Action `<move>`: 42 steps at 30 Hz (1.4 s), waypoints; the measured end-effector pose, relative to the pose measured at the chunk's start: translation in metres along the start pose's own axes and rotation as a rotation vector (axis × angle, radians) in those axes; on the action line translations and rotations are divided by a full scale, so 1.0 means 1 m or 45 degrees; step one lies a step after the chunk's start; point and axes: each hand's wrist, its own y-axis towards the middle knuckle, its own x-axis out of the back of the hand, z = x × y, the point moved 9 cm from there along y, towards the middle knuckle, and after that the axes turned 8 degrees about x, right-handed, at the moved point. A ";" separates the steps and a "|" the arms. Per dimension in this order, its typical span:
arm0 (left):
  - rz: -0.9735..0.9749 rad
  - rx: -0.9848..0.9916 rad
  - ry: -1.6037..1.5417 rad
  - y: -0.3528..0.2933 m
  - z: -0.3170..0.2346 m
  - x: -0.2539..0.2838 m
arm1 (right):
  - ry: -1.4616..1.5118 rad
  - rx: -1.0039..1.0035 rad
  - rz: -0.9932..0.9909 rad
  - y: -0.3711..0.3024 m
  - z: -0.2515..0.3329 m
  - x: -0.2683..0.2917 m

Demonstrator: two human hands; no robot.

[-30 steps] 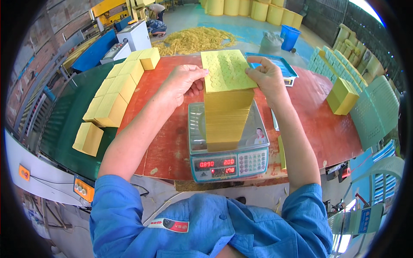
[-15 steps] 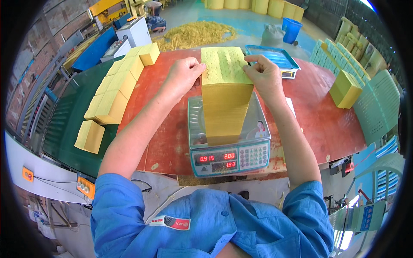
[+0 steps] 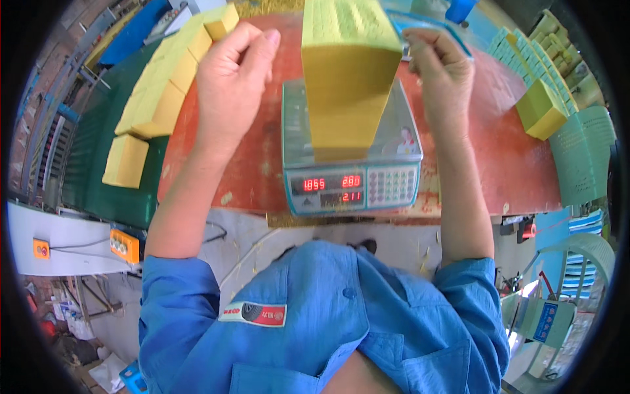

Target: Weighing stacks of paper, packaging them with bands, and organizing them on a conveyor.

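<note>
A tall block of stacked yellow paper (image 3: pixel 351 85), its top face rough with a raised pattern, stands on the pan of a digital weighing scale (image 3: pixel 354 187). Red digits glow on the scale's front panel beside a keypad. My left hand (image 3: pixel 236 82) hovers left of the block, apart from it, with fingers loosely curled, thumb out and nothing in them. To the right of the block, close to its top edge, my right hand (image 3: pixel 443 75) is also empty, its thumb and forefinger slightly parted. Some of its fingers are hidden behind others.
On the green surface (image 3: pixel 85 164) at left stands a row of yellow paper blocks (image 3: pixel 157 108). A single yellow block (image 3: pixel 541 110) sits at the right end of the red table (image 3: pixel 499 151). Behind my right hand lies a blue tray (image 3: pixel 420 23). A green chair (image 3: pixel 581 154) adjoins the table.
Both hands have let go of the block's top edges and moved outward. The display digits have changed. The whole view has tilted down, so the table sits higher in the picture.
</note>
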 end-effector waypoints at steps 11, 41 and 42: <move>0.011 0.094 -0.103 -0.060 0.020 0.010 | 0.088 -0.047 0.062 -0.055 0.006 0.005; 0.088 1.136 -1.203 -0.109 0.148 -0.170 | 0.502 -0.753 -0.426 -0.162 -0.098 0.042; 0.096 1.131 -1.205 -0.112 0.145 -0.174 | 0.513 -0.763 -0.440 -0.166 -0.097 0.049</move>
